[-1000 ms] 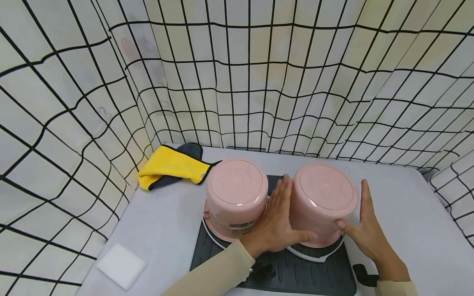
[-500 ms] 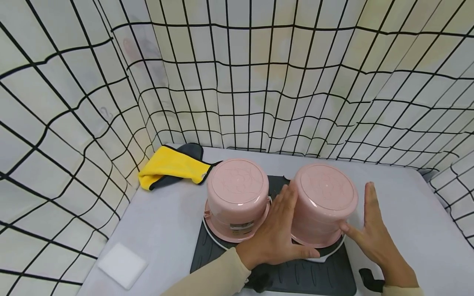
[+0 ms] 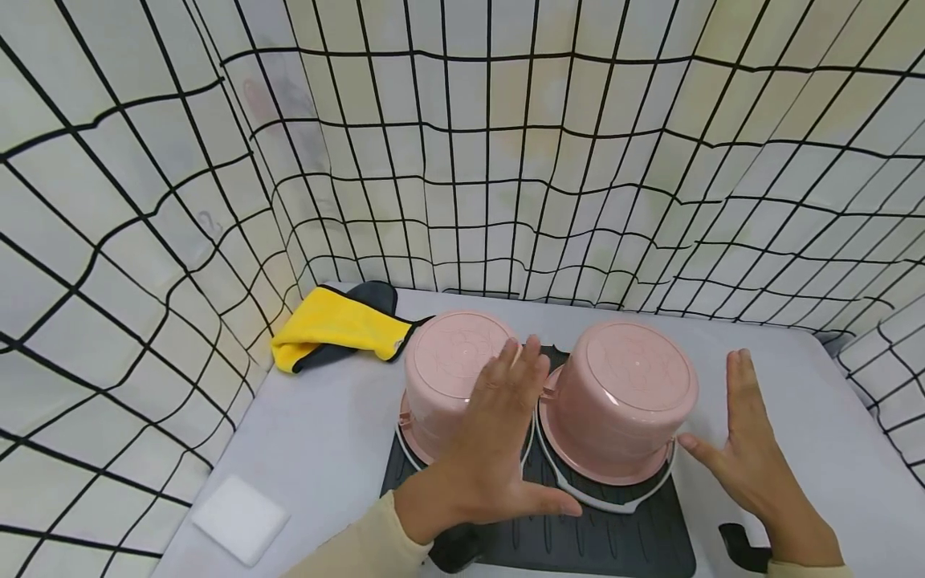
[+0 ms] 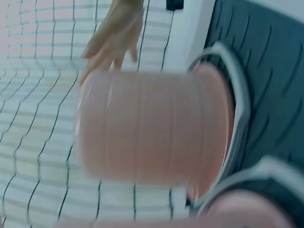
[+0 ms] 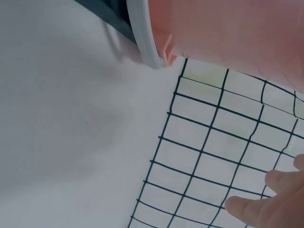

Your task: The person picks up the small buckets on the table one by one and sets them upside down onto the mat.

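Two pink buckets stand upside down side by side on a dark grey ribbed mat (image 3: pixel 578 542). The right bucket (image 3: pixel 636 385) has its white handle (image 3: pixel 607 504) lying round its rim; it also fills the middle of the left wrist view. My left hand (image 3: pixel 480 449) is spread between the buckets, in front of the left bucket (image 3: pixel 455 357) and hiding part of it; whether it touches that bucket I cannot tell. To the right of the right bucket my right hand (image 3: pixel 759 457) is held up with straight fingers, apart from it. Neither hand holds anything.
A yellow and grey cloth (image 3: pixel 340 321) lies at the back left of the white table (image 3: pixel 318 449). Nearer the front left is a white square pad (image 3: pixel 241 520). Black wire grid panels (image 3: pixel 491 160) close off the back and sides.
My left hand has moved left, off the right bucket's side and across the left bucket. My right hand has drawn away to the right. Both buckets stay in place.
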Motion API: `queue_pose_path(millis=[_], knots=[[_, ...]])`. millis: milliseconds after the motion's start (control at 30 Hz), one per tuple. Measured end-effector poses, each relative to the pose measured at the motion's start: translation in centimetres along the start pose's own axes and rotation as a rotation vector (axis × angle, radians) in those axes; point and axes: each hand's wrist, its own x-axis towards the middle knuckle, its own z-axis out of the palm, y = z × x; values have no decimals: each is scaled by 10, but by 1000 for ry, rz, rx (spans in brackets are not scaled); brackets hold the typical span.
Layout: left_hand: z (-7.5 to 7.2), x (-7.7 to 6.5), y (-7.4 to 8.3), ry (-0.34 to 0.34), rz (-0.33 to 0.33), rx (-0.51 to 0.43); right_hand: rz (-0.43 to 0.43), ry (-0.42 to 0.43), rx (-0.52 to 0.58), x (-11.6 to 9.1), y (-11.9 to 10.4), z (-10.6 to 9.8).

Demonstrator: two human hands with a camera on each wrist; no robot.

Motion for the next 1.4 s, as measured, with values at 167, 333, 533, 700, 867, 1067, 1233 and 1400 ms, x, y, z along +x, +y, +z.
queue_pose_path(millis=[167, 333, 533, 700, 867, 1067, 1233, 1400], knots=[[-28, -9, -18, 66, -73, 138, 1, -9, -47, 4, 0, -11], [-55, -22, -40, 76, -181, 246, 8, -26, -87, 7, 6, -17], [-81, -39, -71, 30, -320, 287, -1, -20, -122, 10, 19, -20], [-94, -52, -92, 11, -391, 314, 6, -22, -147, 10, 25, -21], [-96, -59, -103, -7, -425, 327, 14, -22, -156, 10, 29, -20], [-102, -59, -112, -27, -448, 376, 25, -33, -190, 12, 32, -22], [-110, -56, -121, -59, -465, 423, 47, -47, -233, 19, 34, -29], [-122, -47, -132, -104, -469, 464, 61, -59, -278, 31, 38, -40]])
